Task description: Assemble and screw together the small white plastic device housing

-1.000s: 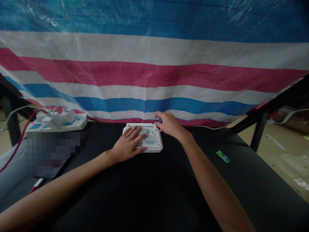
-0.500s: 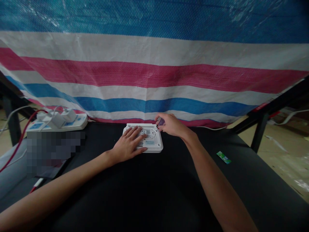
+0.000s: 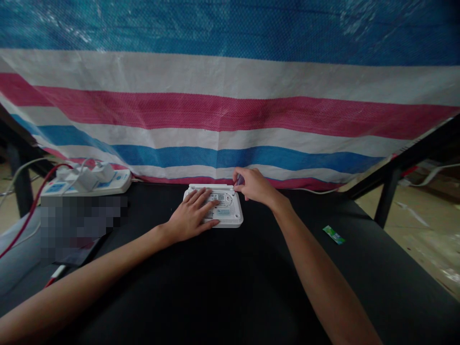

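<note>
A white router [image 3: 230,214] lies flat on the black table with its vented, labelled underside up. My left hand [image 3: 193,211] rests on the router's left half, fingers spread and flat. At the far right corner, my right hand [image 3: 254,184] is closed around a small purple-grey object [image 3: 240,180]. Most of that object is hidden by the fingers, so its kind cannot be made out. Its lower end is close to the router's corner; whether they touch is unclear.
A power strip [image 3: 117,182] with white plugs [image 3: 84,178] and cables stands at the back left, near a dark, blurred-out flat device [image 3: 82,230]. A green packet [image 3: 333,235] lies right on the black table [image 3: 223,292]. Striped sheeting [image 3: 215,112] hangs behind.
My right hand has turned slightly at the router's corner, its fingers shifting around the purple-grey object. My left hand and the router have stayed in place.
</note>
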Demonstrator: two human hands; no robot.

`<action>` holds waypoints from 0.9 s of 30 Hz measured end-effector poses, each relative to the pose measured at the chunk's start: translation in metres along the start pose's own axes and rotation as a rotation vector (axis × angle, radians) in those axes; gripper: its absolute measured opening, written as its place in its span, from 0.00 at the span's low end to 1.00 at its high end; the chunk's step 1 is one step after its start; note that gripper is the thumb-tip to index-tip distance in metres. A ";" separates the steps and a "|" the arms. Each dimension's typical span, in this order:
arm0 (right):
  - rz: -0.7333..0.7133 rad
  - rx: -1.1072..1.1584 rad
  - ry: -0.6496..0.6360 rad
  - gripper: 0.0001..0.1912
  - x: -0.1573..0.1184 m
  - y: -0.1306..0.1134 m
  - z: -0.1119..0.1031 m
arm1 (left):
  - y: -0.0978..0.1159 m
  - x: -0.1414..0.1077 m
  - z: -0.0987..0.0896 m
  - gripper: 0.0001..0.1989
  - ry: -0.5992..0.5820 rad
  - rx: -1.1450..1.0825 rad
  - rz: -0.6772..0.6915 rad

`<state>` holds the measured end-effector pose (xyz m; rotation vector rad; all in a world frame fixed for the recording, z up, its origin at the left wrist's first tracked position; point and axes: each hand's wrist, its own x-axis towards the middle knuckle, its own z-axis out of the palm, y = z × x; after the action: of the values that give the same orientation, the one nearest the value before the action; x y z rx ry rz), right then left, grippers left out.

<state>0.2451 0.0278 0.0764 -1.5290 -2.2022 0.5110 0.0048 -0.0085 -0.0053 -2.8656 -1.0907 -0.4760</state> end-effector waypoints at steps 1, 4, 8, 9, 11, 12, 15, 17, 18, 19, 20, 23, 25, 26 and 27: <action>-0.002 -0.004 0.006 0.08 0.000 0.000 0.000 | 0.000 0.000 0.000 0.30 -0.001 0.000 0.001; 0.000 -0.001 0.006 0.08 0.000 -0.001 0.000 | 0.000 0.000 0.000 0.30 0.005 -0.006 0.001; -0.004 -0.051 0.026 0.08 0.000 -0.002 0.000 | 0.000 0.000 -0.001 0.30 0.004 -0.010 0.001; -0.013 -0.067 0.036 0.08 0.000 -0.002 0.000 | 0.000 0.000 -0.001 0.30 0.004 -0.008 0.001; -0.035 -0.089 0.050 0.08 0.001 -0.001 0.000 | 0.000 0.000 -0.001 0.30 0.007 -0.003 0.001; -0.044 -0.096 0.055 0.08 0.001 0.000 0.000 | 0.000 0.000 -0.001 0.30 0.008 0.000 0.001; -0.062 -0.132 0.085 0.08 0.003 0.001 0.001 | 0.000 0.000 -0.001 0.30 0.003 0.002 0.002; -0.066 -0.168 0.115 0.07 0.004 0.002 0.001 | 0.000 0.000 -0.001 0.30 0.004 -0.002 -0.001; -0.067 -0.180 0.123 0.07 0.004 0.002 0.002 | 0.000 0.000 0.000 0.30 0.006 -0.006 -0.002; -0.068 -0.186 0.126 0.06 0.004 0.002 0.002 | 0.000 0.000 0.000 0.30 0.009 -0.010 -0.002; -0.071 -0.190 0.125 0.06 0.004 0.002 0.002 | 0.001 0.000 0.000 0.30 0.010 -0.014 -0.002; -0.073 -0.221 0.123 0.05 0.004 0.001 0.003 | 0.001 0.000 -0.001 0.30 0.009 -0.016 -0.005; -0.060 -0.248 0.131 0.06 0.004 0.002 0.003 | 0.001 0.000 -0.001 0.30 0.005 -0.010 -0.008; -0.056 -0.248 0.130 0.06 0.004 0.002 0.002 | 0.001 0.000 -0.001 0.30 0.003 -0.005 -0.008; -0.059 -0.234 0.125 0.06 0.004 0.003 0.002 | 0.001 0.000 -0.001 0.30 0.000 0.000 -0.005</action>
<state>0.2452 0.0326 0.0739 -1.5585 -2.2641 0.1379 0.0051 -0.0096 -0.0039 -2.8630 -1.0984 -0.4764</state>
